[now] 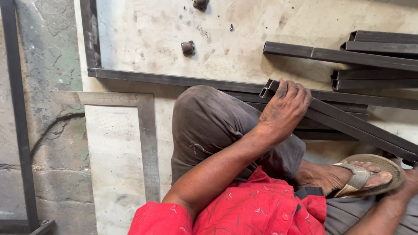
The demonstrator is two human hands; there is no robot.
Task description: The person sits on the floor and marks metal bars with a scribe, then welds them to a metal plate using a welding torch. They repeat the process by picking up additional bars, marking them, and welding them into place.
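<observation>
My left hand (285,106) is closed over the near end of a dark rectangular steel tube (361,130) that runs diagonally down to the right across a flat stack of similar tubes. My bent knee in grey trousers (204,126) is just below that hand. My right hand (408,185) shows only partly at the right edge, behind my foot in a tan sandal (370,174) and close to the lower part of the same tube. Its fingers are hidden.
A steel try square (148,143) lies on the pale floor slab at the left. A long dark tube (174,80) runs across above my knee. Several cut tubes (374,56) lie at the upper right. Two metal studs (188,48) stick up from the slab. A thin bar (19,130) runs down the left.
</observation>
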